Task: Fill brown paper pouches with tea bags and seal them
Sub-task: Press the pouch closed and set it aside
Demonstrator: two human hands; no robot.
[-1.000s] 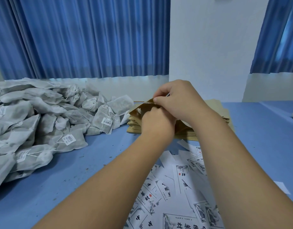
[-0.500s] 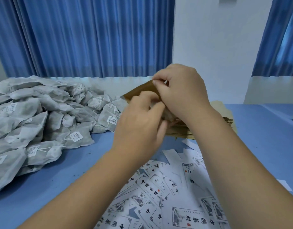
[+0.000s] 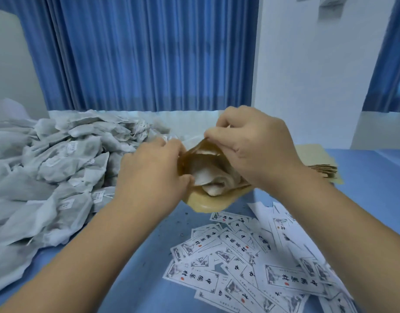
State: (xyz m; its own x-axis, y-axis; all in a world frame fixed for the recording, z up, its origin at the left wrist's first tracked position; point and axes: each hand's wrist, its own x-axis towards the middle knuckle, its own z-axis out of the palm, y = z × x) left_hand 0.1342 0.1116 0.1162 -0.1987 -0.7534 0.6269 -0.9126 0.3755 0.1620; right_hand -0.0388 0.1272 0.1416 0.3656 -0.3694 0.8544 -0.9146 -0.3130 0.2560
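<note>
The pouch (image 3: 205,203) hung just beyond the labels (image 3: 251,256), its mouth spread, tea bags (image 3: 208,175) showing inside. The left hand (image 3: 149,175) gripped one lip, the right hand (image 3: 255,150) pinched the other. The bags probably wanted pushing below the seal line. Half a second before, the left hand covered the mouth and no bags showed.

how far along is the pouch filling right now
Done: tea bags already sit inside one pouch. In hand: left hand and right hand hold its mouth open. Left: sealing it, plus a pile of loose bags and a stack of empty pouches. No sealed pouch in view.
</note>
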